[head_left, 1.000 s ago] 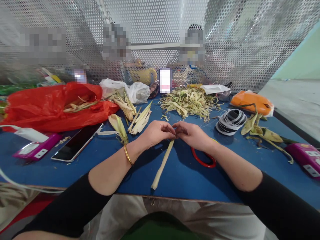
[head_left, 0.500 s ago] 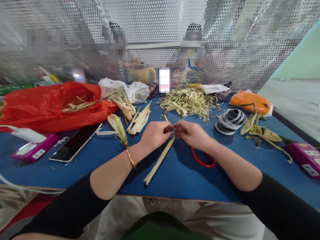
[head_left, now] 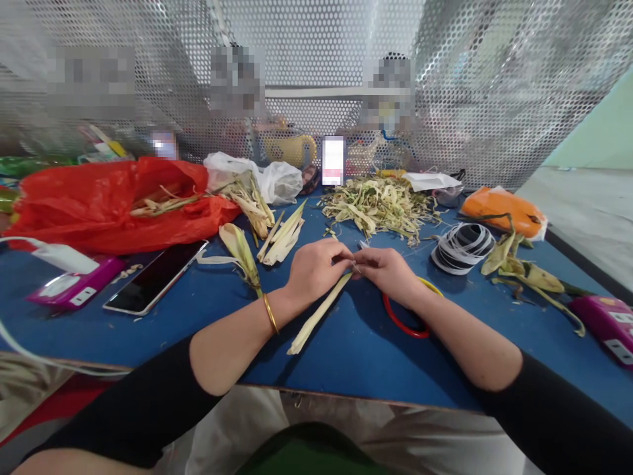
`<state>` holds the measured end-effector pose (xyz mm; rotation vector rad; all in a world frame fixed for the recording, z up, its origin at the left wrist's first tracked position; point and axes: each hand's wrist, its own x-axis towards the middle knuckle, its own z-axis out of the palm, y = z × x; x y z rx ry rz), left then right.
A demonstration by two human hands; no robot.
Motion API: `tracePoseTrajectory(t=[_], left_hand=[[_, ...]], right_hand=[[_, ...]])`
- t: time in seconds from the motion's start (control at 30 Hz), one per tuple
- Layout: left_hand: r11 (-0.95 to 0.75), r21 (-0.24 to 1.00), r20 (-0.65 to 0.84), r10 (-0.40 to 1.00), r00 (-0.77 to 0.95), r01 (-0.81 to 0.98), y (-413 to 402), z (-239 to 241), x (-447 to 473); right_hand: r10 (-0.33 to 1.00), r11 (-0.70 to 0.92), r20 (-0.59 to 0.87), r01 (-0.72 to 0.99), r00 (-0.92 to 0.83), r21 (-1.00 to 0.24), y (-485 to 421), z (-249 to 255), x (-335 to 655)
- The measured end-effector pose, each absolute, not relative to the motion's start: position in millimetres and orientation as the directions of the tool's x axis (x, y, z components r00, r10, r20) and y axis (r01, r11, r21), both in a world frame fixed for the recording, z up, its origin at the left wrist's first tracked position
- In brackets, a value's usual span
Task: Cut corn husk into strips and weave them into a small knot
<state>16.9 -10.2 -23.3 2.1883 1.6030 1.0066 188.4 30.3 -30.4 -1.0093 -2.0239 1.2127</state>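
Observation:
My left hand (head_left: 319, 269) is closed, thumb and fingers pinching the upper end of a narrow, rolled strip of dried corn husk (head_left: 320, 315). The strip slants down toward me over the blue table. My right hand (head_left: 386, 272) meets it fingertip to fingertip, also in a pinch. A thin pale strand (head_left: 355, 266) shows between the fingertips; most of it is hidden. Beneath my right hand lie scissors with a red handle loop (head_left: 406, 324); their blade tip pokes out beyond the fingers. A coil of white string (head_left: 462, 248) sits right of that hand.
Husk pieces (head_left: 284, 241) and a husk bundle (head_left: 240, 251) lie to the left, near a phone (head_left: 155, 280) and a red bag (head_left: 89, 211). Shredded husk (head_left: 380, 204) is heaped behind my hands. An orange packet (head_left: 504, 210) and purple power strips (head_left: 606, 320) flank the table (head_left: 376, 369).
My fingertips have come closer together around the husk's tip, and the pale strand shows more clearly. The husk's lower end has swung slightly upward. The whole view has shifted a little.

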Motion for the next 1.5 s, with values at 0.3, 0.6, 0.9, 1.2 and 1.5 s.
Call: tracePoseTrajectory(t=[0.3, 0.6, 0.9, 1.2, 1.5], left_hand=[[-0.325, 0.697, 0.369, 0.927, 0.07, 0.64, -4.9, -25.3, 15.3], [-0.192, 0.721, 0.248, 0.969, 0.01, 0.666, 2.5, -25.2, 10.9], [-0.128, 0.501, 0.192, 0.981, 0.035, 0.856, 3.2, -28.9, 8.1], [0.162, 0.968, -0.154, 0.987, 0.053, -0.191, 1.8, -25.8, 21.2], [0.013, 0.976, -0.025, 0.998, 0.05, 0.218, -2.5, -27.1, 24.1]], right_hand=[[0.876, 0.35, 0.158, 0.377, -0.455, -0.858, 32.8, -28.9, 191.3], [0.894, 0.261, 0.085, 0.358, -0.44, -0.896, 35.9, -30.9, 193.8], [0.72, 0.339, 0.185, 0.106, -0.669, -0.935, 26.2, -15.5, 191.3], [0.803, 0.135, 0.125, -0.027, -0.583, -0.991, 27.5, -20.2, 187.8], [0.755, 0.302, 0.154, 0.13, -0.637, -0.945, 24.0, -22.7, 186.2]])
